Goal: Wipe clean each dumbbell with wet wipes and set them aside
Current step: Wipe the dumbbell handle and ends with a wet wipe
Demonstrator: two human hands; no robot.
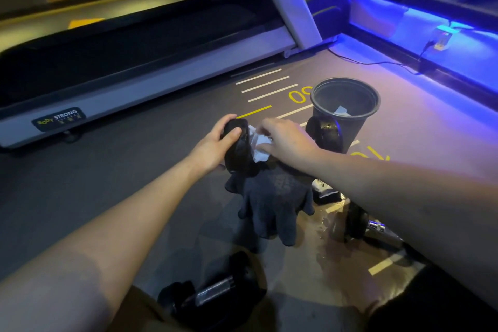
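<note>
- Our left hand [215,140] grips the black dumbbell [238,148] head; our right hand [285,137] pinches a white wet wipe [258,147] against it.
- Beneath lies dark gym flooring [134,183] with painted lines.
- Beyond, a black bin [347,113], then a treadmill [134,83] and blue strip lighting [404,16].

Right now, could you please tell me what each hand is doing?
Left hand: gripping the dumbbell head.
Right hand: pressing a wet wipe against it.
</note>
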